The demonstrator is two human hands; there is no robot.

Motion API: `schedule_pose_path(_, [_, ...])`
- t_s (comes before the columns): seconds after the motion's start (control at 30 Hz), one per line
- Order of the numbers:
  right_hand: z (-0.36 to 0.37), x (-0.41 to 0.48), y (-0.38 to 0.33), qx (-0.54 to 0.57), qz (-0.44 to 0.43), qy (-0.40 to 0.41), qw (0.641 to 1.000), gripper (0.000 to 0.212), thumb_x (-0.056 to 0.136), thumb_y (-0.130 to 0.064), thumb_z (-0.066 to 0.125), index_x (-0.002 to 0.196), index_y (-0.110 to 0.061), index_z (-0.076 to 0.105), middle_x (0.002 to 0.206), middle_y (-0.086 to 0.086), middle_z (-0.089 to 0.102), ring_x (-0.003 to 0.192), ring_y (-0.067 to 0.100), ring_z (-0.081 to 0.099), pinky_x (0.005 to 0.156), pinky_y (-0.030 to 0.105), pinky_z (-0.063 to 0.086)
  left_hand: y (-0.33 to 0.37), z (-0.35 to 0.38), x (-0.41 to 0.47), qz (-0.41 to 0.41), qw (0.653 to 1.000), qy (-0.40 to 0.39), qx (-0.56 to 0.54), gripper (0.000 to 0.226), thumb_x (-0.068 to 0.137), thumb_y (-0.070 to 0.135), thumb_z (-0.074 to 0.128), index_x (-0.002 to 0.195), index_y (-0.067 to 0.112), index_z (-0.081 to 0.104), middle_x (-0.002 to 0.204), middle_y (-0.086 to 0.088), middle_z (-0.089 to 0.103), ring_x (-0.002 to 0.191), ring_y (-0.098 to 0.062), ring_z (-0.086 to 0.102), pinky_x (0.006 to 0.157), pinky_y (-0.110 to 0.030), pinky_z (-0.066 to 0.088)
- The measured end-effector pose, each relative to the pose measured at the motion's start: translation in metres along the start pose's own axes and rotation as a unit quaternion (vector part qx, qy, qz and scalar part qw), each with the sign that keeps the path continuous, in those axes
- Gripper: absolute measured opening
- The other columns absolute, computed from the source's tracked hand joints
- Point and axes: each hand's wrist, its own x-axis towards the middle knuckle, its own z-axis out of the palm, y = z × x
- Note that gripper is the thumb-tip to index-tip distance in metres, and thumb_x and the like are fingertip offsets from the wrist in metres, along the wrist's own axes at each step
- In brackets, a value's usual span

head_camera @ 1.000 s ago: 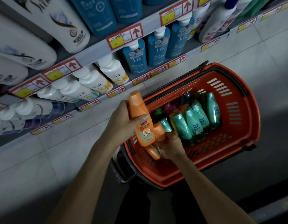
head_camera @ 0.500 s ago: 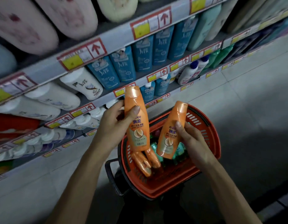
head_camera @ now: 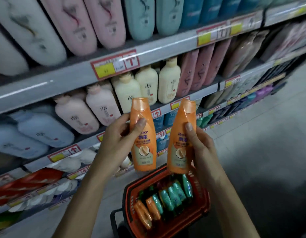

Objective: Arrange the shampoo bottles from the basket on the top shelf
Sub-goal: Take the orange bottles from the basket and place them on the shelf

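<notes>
My left hand (head_camera: 114, 145) grips an orange shampoo bottle (head_camera: 143, 134) upright, thumb across its front. My right hand (head_camera: 203, 152) grips a second orange shampoo bottle (head_camera: 180, 134) the same way, just to the right of the first. Both bottles are held side by side in front of the shelves, above the red basket (head_camera: 205, 208) on the floor. The basket holds several green bottles (head_camera: 174, 194) and two orange bottles (head_camera: 147, 212) lying in a row. The topmost shelf edge in view (head_camera: 166, 47) runs above, packed with large pink and teal bottles.
Shelves fill the left and top of the view: cream bottles (head_camera: 169, 79), pink bottles (head_camera: 102, 105) and blue bottles (head_camera: 45, 133) on the middle levels, white and red ones lower down. Red-and-yellow price tags (head_camera: 114, 66) line the edges. Grey floor tiles lie to the right.
Both hands have raised the orange bottles from the basket up to shelf height. The view has tilted up, so higher shelves show and the basket sits lower in the picture.
</notes>
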Motion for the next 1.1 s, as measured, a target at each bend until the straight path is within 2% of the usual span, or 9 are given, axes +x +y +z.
schedule_pose_path(0.1, [0.013,-0.013,-0.056,-0.015,-0.056,-0.015,0.998,0.042,0.085,-0.059,0.064,0.102,-0.021,0.070,0.091,0.007,0.073,0.083,0.019,0.072,0.070,0.031,0.057,0.060,-0.014,-0.006,0.034,0.999,0.007,-0.003,0.023,0.089,0.051,0.060,0.099,0.033,0.069,0.093,0.011,0.076,0.086,-0.001,0.071,0.067,-0.010,0.052])
schedule_pose_path(0.2, [0.027,-0.025,-0.106,-0.037,-0.115,-0.035,0.992,0.038,0.084,-0.062,0.061,0.106,-0.032,0.070,0.091,0.000,0.074,0.085,0.013,0.072,0.070,0.025,0.056,0.112,-0.026,-0.013,0.061,0.998,0.005,-0.024,0.020,0.088,0.051,0.062,0.104,0.040,0.069,0.097,0.013,0.076,0.090,-0.001,0.072,0.071,-0.013,0.054])
schedule_pose_path(0.33, [0.049,-0.046,-0.181,-0.044,-0.191,-0.068,0.978,0.034,0.083,-0.060,0.062,0.098,-0.030,0.068,0.087,-0.004,0.073,0.080,0.009,0.069,0.067,0.020,0.054,0.189,-0.050,-0.025,0.110,0.993,0.011,-0.033,0.021,0.085,0.048,0.065,0.105,0.043,0.070,0.102,0.007,0.077,0.095,-0.010,0.073,0.077,-0.023,0.057])
schedule_pose_path(0.43, [0.063,-0.062,-0.232,-0.044,-0.234,-0.099,0.966,0.036,0.084,-0.058,0.064,0.098,-0.026,0.068,0.086,0.000,0.071,0.080,0.012,0.068,0.067,0.024,0.054,0.245,-0.071,-0.035,0.157,0.987,0.030,-0.028,0.015,0.090,0.043,0.067,0.105,0.044,0.071,0.106,0.006,0.076,0.098,-0.012,0.073,0.079,-0.023,0.058])
schedule_pose_path(0.53, [0.075,-0.078,-0.271,-0.048,-0.265,-0.119,0.956,0.045,0.081,-0.063,0.065,0.098,-0.021,0.066,0.091,0.016,0.068,0.081,0.020,0.067,0.072,0.038,0.055,0.289,-0.088,-0.048,0.189,0.980,0.054,-0.025,0.017,0.090,0.046,0.067,0.106,0.041,0.070,0.106,0.006,0.076,0.097,-0.011,0.073,0.077,-0.029,0.060])
schedule_pose_path(0.67, [0.093,-0.095,-0.314,-0.060,-0.308,-0.145,0.938,0.038,0.080,-0.064,0.063,0.096,-0.029,0.067,0.089,0.005,0.073,0.085,0.020,0.072,0.075,0.035,0.059,0.334,-0.105,-0.065,0.225,0.969,0.096,-0.040,0.028,0.083,0.044,0.066,0.107,0.030,0.070,0.101,0.011,0.077,0.093,-0.007,0.073,0.070,-0.013,0.055])
schedule_pose_path(0.83, [0.112,-0.109,-0.348,-0.066,-0.341,-0.188,0.919,0.029,0.083,-0.060,0.063,0.094,-0.033,0.066,0.087,-0.003,0.071,0.085,0.017,0.071,0.075,0.034,0.059,0.376,-0.123,-0.085,0.255,0.959,0.119,-0.024,0.035,0.082,0.047,0.066,0.111,0.028,0.069,0.103,0.006,0.077,0.095,-0.010,0.073,0.074,-0.017,0.056])
schedule_pose_path(0.93, [0.127,-0.113,-0.362,-0.065,-0.345,-0.212,0.912,0.029,0.084,-0.058,0.065,0.101,-0.035,0.066,0.091,-0.003,0.072,0.087,0.017,0.072,0.074,0.032,0.059,0.394,-0.136,-0.096,0.259,0.957,0.133,0.002,0.034,0.082,0.045,0.068,0.112,0.028,0.069,0.104,0.004,0.076,0.095,-0.010,0.073,0.076,-0.021,0.058])
schedule_pose_path(1.1, [0.159,-0.112,-0.376,-0.077,-0.350,-0.251,0.899,0.027,0.088,-0.048,0.063,0.105,-0.027,0.065,0.093,-0.001,0.072,0.090,0.017,0.072,0.075,0.030,0.056,0.412,-0.172,-0.100,0.258,0.947,0.164,0.096,0.022,0.088,0.032,0.073,0.109,0.032,0.068,0.100,0.014,0.076,0.093,-0.002,0.072,0.081,-0.022,0.059])
